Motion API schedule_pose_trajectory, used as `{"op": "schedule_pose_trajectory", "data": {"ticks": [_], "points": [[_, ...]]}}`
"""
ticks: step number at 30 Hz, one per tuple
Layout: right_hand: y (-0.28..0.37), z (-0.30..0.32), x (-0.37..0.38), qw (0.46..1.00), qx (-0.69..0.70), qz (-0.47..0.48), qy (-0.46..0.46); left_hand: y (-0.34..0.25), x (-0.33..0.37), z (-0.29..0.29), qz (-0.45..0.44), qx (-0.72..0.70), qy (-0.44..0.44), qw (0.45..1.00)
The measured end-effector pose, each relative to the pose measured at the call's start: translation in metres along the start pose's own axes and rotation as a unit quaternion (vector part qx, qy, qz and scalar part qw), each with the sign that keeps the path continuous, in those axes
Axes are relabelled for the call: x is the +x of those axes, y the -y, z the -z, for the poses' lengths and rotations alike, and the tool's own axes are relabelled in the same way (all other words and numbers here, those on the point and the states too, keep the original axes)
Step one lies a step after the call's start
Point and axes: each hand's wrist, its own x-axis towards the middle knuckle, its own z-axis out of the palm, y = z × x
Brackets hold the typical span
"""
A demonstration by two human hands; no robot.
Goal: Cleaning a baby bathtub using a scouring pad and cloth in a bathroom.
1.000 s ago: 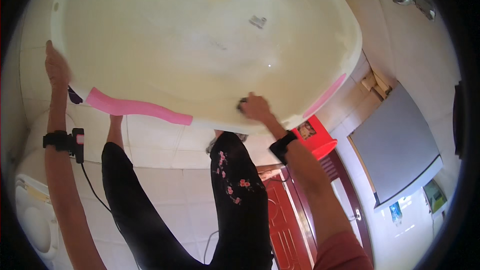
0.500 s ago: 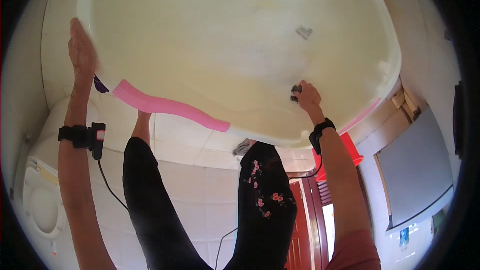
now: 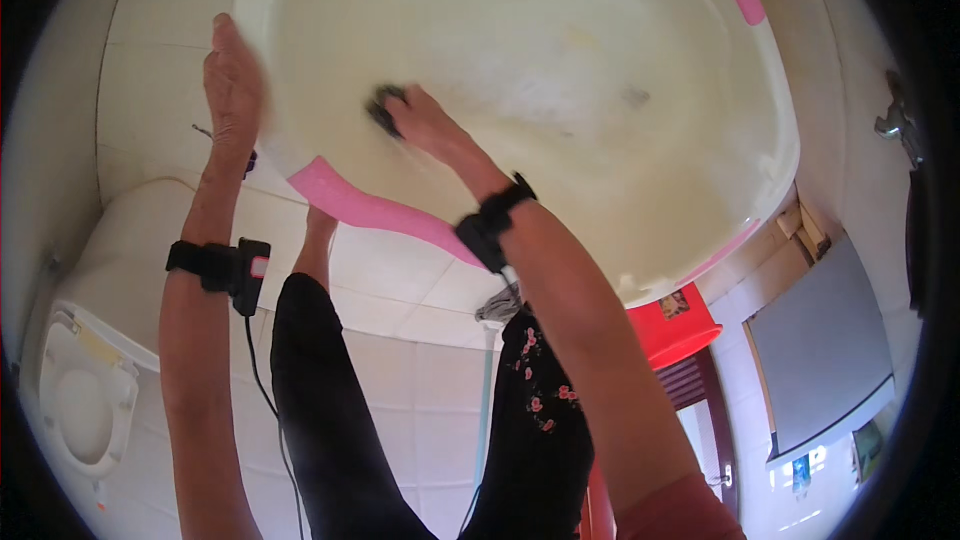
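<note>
My right hand is closed around a dark scouring pad, blurred by motion, low over the inside of a white bathtub. The pad is at the tub's left part, close to the near wall. At the left, my left hand grips the tub's rim, its fingers partly hidden and smeared. A pink pad covers part of the near rim, between my hands and my legs. Whitish cloudiness and a small grey patch show on the tub's inside, to the right of my right hand.
A red basin stands beyond the tub's near right edge. A grey-topped cabinet is at the right, and a tap is on the right wall. A toilet sits at the lower left. Cables hang from my wrist bands.
My right hand has swept the scouring pad leftward across the tub, from its right part to its left. My left hand stays on the rim, while the view has shifted somewhat.
</note>
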Motion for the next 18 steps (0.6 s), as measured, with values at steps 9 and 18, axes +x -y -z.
{"op": "schedule_pose_trajectory", "data": {"ticks": [9, 18], "points": [[-0.031, 0.021, -0.139, 0.993, 0.049, -0.059, 0.089, 0.019, 0.001, 0.019, -0.039, -0.057, 0.035, 0.997], [-0.023, 0.017, -0.153, 0.986, -0.164, 0.041, -0.013, 0.002, -0.002, 0.026, -0.047, 0.023, -0.006, 0.999]]}}
